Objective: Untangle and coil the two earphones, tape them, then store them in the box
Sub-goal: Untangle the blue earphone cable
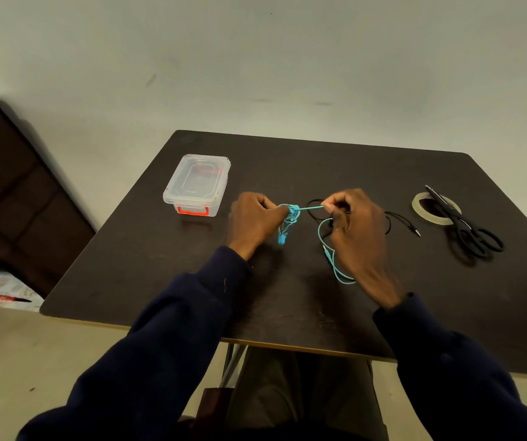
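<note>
My left hand (254, 221) grips a small coiled bundle of the turquoise earphone (288, 224) just above the dark table, with an earbud hanging below the fingers. A taut length of its cable runs right to my right hand (356, 232), which pinches it. The rest of the turquoise cable loops down under my right hand. The black earphone (399, 219) lies loose on the table behind and to the right of that hand, its plug pointing right. The clear box (197, 183) with a red latch stands closed at the left.
A roll of clear tape (421, 205) lies at the right with black scissors (469, 230) resting across it. The dark table (287, 297) ends at a pale front edge near my lap. A dark cabinet (10, 192) stands off to the left.
</note>
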